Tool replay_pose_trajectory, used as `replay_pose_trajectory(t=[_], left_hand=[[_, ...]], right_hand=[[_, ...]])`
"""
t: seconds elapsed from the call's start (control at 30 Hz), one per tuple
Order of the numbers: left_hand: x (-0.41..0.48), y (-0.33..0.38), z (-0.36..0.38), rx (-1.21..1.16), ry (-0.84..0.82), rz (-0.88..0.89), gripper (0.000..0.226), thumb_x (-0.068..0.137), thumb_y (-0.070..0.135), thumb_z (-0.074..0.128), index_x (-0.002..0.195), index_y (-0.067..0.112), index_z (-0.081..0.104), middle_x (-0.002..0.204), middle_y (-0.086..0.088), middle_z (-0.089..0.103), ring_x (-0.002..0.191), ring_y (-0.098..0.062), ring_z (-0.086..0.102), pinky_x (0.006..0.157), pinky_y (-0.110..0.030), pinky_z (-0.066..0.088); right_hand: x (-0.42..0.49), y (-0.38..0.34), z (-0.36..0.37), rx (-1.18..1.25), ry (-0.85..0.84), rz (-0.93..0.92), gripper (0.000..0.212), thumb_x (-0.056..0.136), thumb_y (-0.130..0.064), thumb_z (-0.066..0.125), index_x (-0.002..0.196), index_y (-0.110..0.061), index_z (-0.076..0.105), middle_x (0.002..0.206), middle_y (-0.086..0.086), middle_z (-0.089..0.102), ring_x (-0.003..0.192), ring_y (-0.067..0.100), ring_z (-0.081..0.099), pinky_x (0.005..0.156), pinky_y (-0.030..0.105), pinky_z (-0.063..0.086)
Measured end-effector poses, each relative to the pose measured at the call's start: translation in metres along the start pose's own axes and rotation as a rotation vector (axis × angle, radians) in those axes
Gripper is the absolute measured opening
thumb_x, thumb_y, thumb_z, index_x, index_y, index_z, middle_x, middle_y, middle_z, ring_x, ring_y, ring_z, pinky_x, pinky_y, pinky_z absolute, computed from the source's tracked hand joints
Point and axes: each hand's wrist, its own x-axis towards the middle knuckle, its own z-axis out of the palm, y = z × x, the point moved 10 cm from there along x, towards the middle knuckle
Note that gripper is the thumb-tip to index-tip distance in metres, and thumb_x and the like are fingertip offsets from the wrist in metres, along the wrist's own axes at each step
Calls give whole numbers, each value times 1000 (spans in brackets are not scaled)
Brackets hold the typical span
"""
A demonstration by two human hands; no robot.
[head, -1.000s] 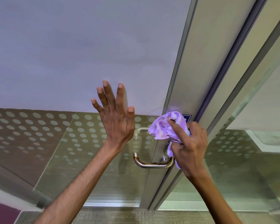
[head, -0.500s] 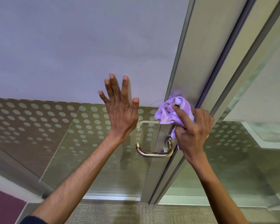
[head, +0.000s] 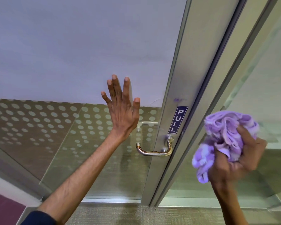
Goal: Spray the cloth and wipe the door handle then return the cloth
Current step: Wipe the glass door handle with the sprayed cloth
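Right of the curved silver metal door handle (head: 154,149), across the door's edge, the right hand (head: 237,161) is bunched tight around a crumpled lilac terry cloth (head: 224,140), fingers curled into its folds, and the cloth is clear of the handle, not touching it. That hand is blurred, so exactly how the fingers (head: 243,133) sit is hard to call. Over on the other side, up and left of the handle, the left hand (head: 122,111) is flat and wide open, fingers fanned, palm apparently laid against the frosted glass door panel (head: 71,54) where the plain white band meets the dotted pattern. Look at the handle itself: brown rusty streaks run along its lower bar. Just above its pivot, a dark blue vertical sticker reading PULL (head: 178,120) sits on the brushed aluminium door stile (head: 182,70). Below the handle, grey-green carpet floor (head: 120,215) runs along the foot of the door.
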Motion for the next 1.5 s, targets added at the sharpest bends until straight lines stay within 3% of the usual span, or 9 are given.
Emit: replay_pose_trajectory(t=[0.13, 0.23, 0.43, 0.63, 0.77, 0.9, 1.1, 1.37, 1.5], left_hand=[[0, 0, 1, 2, -8, 2, 62, 102, 55, 3, 156, 31, -16, 161, 10, -36, 150, -11, -30, 119, -42, -27], [-1, 0, 1, -6, -10, 3, 62, 102, 55, 3, 156, 31, -15, 161, 10, -35, 151, -11, -30, 119, -41, -27], [-1, 0, 0, -11, -12, 9, 61, 103, 55, 3, 156, 32, -15, 161, 11, -34, 151, -11, -30, 119, -41, -27], [-2, 0, 0, -23, -22, 21, 61, 104, 53, 5, 157, 30, -12, 163, 11, -32, 151, -11, -29, 119, -41, -27], [-2, 1, -1, -29, -27, 25, 61, 104, 52, 5, 157, 30, -13, 163, 11, -32, 152, -12, -29, 119, -41, -27], [-2, 1, -1, -40, -23, 29, 61, 103, 54, 4, 157, 31, -12, 163, 11, -31, 151, -12, -29, 119, -41, -27], [-1, 1, -1, -36, -15, 33, 61, 103, 54, 3, 157, 31, -12, 163, 10, -31, 151, -12, -29, 119, -41, -27], [-2, 0, 0, -30, -11, 30, 61, 103, 53, 5, 158, 29, -11, 163, 10, -30, 152, -12, -28, 119, -41, -27], [-1, 1, 1, -25, -24, 33, 62, 103, 53, 5, 158, 29, -11, 163, 9, -30, 152, -12, -28, 119, -41, -26]], right_hand=[[-39, 36, -5, 106, -118, 438, 46, 75, -9, 61, 120, -11, 57, 108, 6, 58, 101, 11, 60, 86, 21, 50], [-56, 39, 0, 81, -188, 575, 41, 78, -20, 64, 118, -22, 58, 115, 16, 56, 105, 20, 58, 87, 23, 49], [-44, 11, 38, -78, -255, 422, 26, 80, -35, 76, 104, -31, 68, 121, -2, 47, 113, -3, 53, 95, 9, 40], [-16, -8, 89, -158, -134, 191, 24, 79, -1, 77, 103, -7, 73, 111, 17, 63, 105, 16, 61, 92, 11, 41], [-3, -6, 113, -138, -99, 176, 38, 76, 4, 69, 113, -3, 66, 107, 15, 65, 102, 15, 59, 93, 8, 37], [-6, -7, 126, -183, -126, 106, 35, 74, 6, 67, 108, -2, 69, 96, 13, 65, 92, 13, 56, 87, 3, 34], [-18, -2, 133, -219, -145, 90, 50, 68, 9, 59, 109, -13, 75, 95, 9, 58, 84, 20, 60, 70, 15, 43], [-26, 7, 132, -321, -279, 61, 53, 64, 13, 62, 106, -15, 77, 97, 18, 59, 84, 20, 59, 65, 16, 38], [-20, 18, 115, -299, -224, 180, 46, 66, 2, 56, 104, -14, 76, 99, 18, 57, 83, 12, 52, 69, 10, 32]])
